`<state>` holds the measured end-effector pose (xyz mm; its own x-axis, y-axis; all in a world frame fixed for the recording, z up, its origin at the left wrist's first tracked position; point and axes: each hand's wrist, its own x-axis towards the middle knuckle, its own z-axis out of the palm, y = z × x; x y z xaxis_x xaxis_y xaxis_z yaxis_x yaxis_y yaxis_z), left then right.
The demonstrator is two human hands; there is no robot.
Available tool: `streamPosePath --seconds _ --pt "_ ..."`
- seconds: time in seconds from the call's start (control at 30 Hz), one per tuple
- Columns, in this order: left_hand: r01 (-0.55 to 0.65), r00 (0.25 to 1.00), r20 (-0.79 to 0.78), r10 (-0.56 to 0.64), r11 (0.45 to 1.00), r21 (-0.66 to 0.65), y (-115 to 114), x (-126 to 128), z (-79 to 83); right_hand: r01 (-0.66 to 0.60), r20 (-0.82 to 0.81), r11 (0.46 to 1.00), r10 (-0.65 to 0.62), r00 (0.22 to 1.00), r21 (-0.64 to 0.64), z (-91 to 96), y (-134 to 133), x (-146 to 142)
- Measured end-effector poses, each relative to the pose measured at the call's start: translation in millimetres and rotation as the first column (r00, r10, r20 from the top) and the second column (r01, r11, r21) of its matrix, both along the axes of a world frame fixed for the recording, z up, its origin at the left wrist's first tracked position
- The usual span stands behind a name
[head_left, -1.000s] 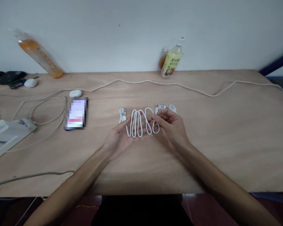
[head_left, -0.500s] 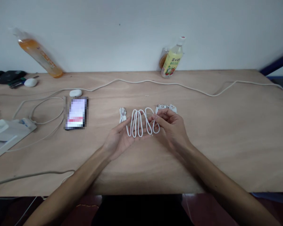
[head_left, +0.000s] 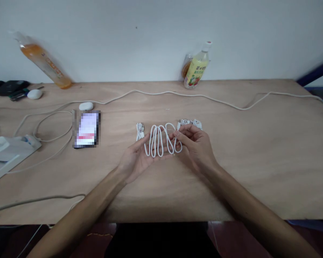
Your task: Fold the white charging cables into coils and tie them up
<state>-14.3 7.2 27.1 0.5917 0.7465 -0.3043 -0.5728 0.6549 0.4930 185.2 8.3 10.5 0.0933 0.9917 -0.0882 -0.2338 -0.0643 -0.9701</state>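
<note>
Head camera looks forward, down onto the table [head_left: 258, 157].

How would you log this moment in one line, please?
left hand: holding looped white cable from beneath; right hand: pinching at cable's rightmost loop; phone: lit

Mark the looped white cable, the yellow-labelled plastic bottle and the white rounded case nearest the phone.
Looped white cable [head_left: 158, 139], head view: on its middle loops.
Yellow-labelled plastic bottle [head_left: 196, 70], head view: on its label.
White rounded case [head_left: 86, 106], head view: on its top.
</note>
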Motion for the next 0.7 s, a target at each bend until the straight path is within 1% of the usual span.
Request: streamPosePath --seconds 0.13,0.3,0.53,0.7 --pt "-0.002 1.000 -0.009 0.002 1.000 -0.003 -0.1 -0.2 0.4 0.005 -0.011 1.000 -0.005 1.000 0.001 -0.5 -0.1 -0.3" --pt "-0.007 1.000 0.026 0.007 1.000 -0.021 0.5 0.1 -0.9 0.002 0.004 1.000 -0.002 1.000 -0.002 -0.9 0.5 0.1" --pt "-0.010 1.000 -0.027 0.010 1.000 -0.003 0.7 0.9 1.2 0.009 -0.003 1.000 -0.009 1.000 -0.004 0.2 -0.1 -0.6" --pt "-0.003 1.000 -0.010 0.003 1.000 -0.005 0.3 0.1 -0.2 0.009 -0.007 1.000 -0.009 1.000 -0.009 -0.8 0.3 -0.6"
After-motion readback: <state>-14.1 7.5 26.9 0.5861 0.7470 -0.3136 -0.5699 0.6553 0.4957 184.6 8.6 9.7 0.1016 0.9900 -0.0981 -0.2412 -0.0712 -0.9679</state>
